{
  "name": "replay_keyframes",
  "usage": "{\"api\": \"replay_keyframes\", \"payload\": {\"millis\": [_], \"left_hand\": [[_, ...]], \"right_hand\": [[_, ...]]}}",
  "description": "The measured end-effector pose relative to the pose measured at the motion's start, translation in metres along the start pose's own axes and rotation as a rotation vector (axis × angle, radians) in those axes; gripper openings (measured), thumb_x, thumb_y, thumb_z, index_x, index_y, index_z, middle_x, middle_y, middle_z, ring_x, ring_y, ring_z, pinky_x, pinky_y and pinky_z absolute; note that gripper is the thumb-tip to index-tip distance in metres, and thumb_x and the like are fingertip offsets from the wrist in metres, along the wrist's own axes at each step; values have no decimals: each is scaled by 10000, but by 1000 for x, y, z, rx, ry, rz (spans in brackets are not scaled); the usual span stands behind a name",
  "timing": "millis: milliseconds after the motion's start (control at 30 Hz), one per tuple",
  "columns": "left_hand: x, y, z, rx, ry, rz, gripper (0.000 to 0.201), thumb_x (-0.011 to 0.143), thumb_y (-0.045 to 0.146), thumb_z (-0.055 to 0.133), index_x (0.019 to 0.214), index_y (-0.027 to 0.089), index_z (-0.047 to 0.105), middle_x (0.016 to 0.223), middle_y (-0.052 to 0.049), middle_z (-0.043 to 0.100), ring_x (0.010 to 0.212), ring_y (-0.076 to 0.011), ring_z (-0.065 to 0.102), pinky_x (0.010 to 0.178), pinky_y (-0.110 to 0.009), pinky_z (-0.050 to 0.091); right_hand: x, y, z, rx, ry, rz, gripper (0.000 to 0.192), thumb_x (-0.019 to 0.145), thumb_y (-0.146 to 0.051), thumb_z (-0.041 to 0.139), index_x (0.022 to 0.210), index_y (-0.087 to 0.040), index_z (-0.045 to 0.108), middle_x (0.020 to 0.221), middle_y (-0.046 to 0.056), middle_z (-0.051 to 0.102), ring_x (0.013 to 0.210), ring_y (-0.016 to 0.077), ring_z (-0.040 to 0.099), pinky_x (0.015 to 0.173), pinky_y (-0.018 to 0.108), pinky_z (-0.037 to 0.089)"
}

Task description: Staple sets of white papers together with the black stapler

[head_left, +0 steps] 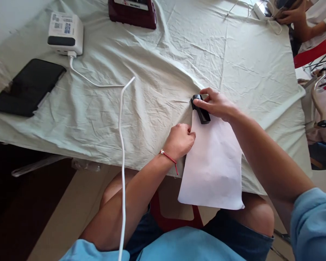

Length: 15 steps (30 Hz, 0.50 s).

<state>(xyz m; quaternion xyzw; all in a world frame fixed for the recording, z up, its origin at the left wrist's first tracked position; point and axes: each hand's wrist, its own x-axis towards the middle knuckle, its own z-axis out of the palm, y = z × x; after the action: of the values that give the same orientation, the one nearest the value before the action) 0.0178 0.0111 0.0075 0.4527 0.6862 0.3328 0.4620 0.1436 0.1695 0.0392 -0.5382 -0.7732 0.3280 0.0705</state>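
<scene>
White paper (213,163) lies partly on the cloth-covered table, its lower end hanging past the front edge above my lap. At its top left corner sits a small black stapler (202,112). My right hand (214,103) is closed around the stapler's far end, thumb on top. My left hand (180,137), with a red string bracelet (168,157) at the wrist, pinches the paper's left edge just below the stapler. How many sheets there are I cannot tell.
A white cable (122,145) runs from a white power adapter (66,32) across the table towards me. A black tablet (29,87) lies at the left. A dark red box (133,12) stands at the back. Another person's hands (292,16) are at the far right corner.
</scene>
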Motion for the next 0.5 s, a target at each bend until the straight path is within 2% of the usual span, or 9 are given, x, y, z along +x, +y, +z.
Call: {"api": "replay_keyframes", "payload": {"millis": [100,233,333,500], "left_hand": [[0,0,0,-4,-7,1,484,876,86,637,539,239,325,541,53,315,587,-137,262,641,-349,227],[1,0,0,12,-11,7,481,873,81,636,537,241,331,543,50,312,586,-141,259,645,-353,229],[1,1,0,12,-10,-3,483,873,79,633,541,244,324,540,51,303,586,-143,252,644,-356,227],[0,3,-1,6,-9,-6,489,890,80,642,548,237,332,549,60,293,588,-135,245,641,-350,229]], "right_hand": [[4,-10,10,-4,22,50,440,850,-455,785,1231,-252,699,943,37,684,819,205,639,732,360,536],[17,-12,19,15,147,106,194,829,-383,678,978,-266,639,826,23,616,799,215,601,721,371,544],[31,-10,23,-31,169,91,179,801,-372,694,926,-263,628,826,31,600,834,226,598,769,393,557],[40,-5,27,8,180,61,217,837,-366,751,991,-244,657,899,38,609,864,213,612,772,377,560]]}}
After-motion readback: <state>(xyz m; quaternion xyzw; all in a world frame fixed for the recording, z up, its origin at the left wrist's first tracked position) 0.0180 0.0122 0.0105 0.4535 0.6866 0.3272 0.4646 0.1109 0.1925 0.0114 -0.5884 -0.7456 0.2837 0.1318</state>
